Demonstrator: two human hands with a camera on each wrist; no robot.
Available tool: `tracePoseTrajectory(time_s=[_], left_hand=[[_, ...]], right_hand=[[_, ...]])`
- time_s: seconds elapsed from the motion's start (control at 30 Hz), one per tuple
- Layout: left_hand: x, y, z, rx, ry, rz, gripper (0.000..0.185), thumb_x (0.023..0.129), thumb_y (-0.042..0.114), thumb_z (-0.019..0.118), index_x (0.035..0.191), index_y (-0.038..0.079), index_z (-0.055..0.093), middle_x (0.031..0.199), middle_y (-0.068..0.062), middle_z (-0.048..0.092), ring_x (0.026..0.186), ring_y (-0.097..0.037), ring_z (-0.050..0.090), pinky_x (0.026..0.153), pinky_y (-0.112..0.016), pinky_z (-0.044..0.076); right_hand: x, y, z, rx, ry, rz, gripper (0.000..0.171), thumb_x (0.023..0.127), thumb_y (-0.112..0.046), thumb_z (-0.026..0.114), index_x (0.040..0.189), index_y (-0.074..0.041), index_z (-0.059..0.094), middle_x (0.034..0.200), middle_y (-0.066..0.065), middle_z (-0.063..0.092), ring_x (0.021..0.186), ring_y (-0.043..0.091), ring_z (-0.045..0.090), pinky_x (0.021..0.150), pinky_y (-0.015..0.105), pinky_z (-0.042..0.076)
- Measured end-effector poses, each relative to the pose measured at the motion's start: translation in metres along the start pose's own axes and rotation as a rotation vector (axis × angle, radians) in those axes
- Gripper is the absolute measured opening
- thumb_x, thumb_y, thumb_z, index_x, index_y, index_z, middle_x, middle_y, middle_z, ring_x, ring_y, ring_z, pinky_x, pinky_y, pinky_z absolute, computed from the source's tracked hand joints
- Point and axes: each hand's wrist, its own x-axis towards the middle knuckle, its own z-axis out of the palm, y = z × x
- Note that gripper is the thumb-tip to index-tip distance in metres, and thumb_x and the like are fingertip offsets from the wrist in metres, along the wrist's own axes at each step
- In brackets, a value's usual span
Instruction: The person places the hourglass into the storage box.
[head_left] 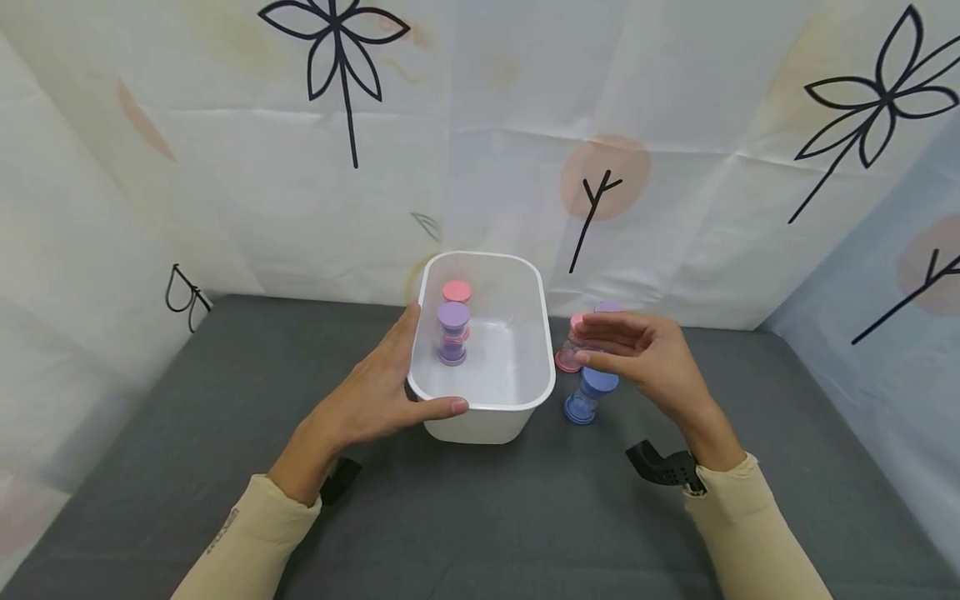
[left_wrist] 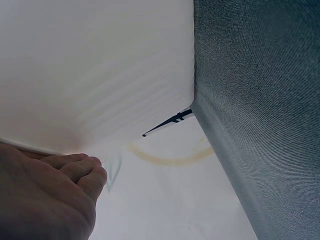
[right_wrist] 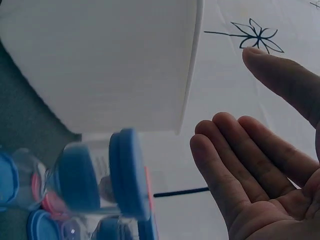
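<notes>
My left hand [head_left: 378, 383] rests against the near left corner of a white plastic tub [head_left: 491, 425]. Its thumb lies along the front rim, and its fairly straight fingers [left_wrist: 82, 172] lie along the outside of the left side. Inside the tub stand a purple sand timer [head_left: 453, 317] and, behind it, one with a pink cap [head_left: 457, 291]. My right hand [head_left: 652, 358] hovers right of the tub with thumb and fingers apart, over a cluster of sand timers. A blue sand timer [head_left: 597, 382] stands nearest; a pink one [head_left: 567, 360] and a purple cap [head_left: 607, 307] show behind.
The dark grey table [head_left: 487, 517] reaches back to a white printed curtain [head_left: 510, 192]. Further blue sand timers [right_wrist: 42, 225] show low in the right wrist view, beside the tub's outer wall. Dark straps [head_left: 663, 467] circle both wrists.
</notes>
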Motion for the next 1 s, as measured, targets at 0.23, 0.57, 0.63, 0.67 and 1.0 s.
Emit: tracePoseTrajectory(time_s=[0.23,0.57,0.63,0.67,1.0], left_hand=[[0.0,0.0,0.001,-0.006,-0.003,-0.007,0.125,0.076,0.068,0.078,0.162,0.036,-0.006,0.163,0.011,0.018,0.145,-0.019,0.031,0.112,-0.05,0.034],[0.0,0.001,0.0,-0.009,0.005,0.007,0.123,0.076,0.066,0.079,0.162,0.035,-0.003,0.162,0.005,0.024,0.143,-0.018,0.034,0.109,-0.051,0.038],[-0.001,0.001,-0.001,-0.001,0.005,-0.001,0.124,0.076,0.066,0.079,0.163,0.033,-0.003,0.163,0.005,0.023,0.144,-0.019,0.033,0.109,-0.052,0.037],[-0.001,0.001,-0.001,0.0,0.003,-0.001,0.124,0.076,0.066,0.08,0.163,0.032,-0.003,0.163,0.004,0.022,0.144,-0.02,0.033,0.109,-0.053,0.037],[-0.001,0.001,0.0,0.013,-0.003,-0.015,0.125,0.076,0.067,0.078,0.162,0.034,-0.005,0.165,0.007,0.018,0.146,-0.018,0.029,0.11,-0.054,0.037]], right_hand=[[-0.016,0.016,-0.013,-0.092,0.04,0.027,0.048,0.085,-0.004,0.082,0.129,0.006,0.064,0.125,0.02,0.067,0.11,0.016,0.069,0.087,0.025,0.054],[-0.016,0.028,-0.017,-0.166,0.006,0.043,0.053,0.085,-0.008,0.084,0.132,0.004,0.063,0.129,0.022,0.065,0.118,0.029,0.065,0.088,0.024,0.054],[-0.015,0.029,-0.017,-0.174,-0.004,0.053,0.054,0.085,-0.009,0.084,0.132,0.004,0.062,0.131,0.024,0.064,0.12,0.033,0.064,0.089,0.023,0.053],[-0.014,0.03,-0.018,-0.177,-0.009,0.06,0.055,0.085,-0.009,0.084,0.133,0.004,0.062,0.131,0.024,0.063,0.121,0.034,0.063,0.089,0.023,0.053],[-0.013,0.04,-0.022,-0.228,-0.096,0.159,0.062,0.083,-0.017,0.086,0.135,0.004,0.061,0.134,0.019,0.063,0.126,0.034,0.059,0.097,0.028,0.05]])
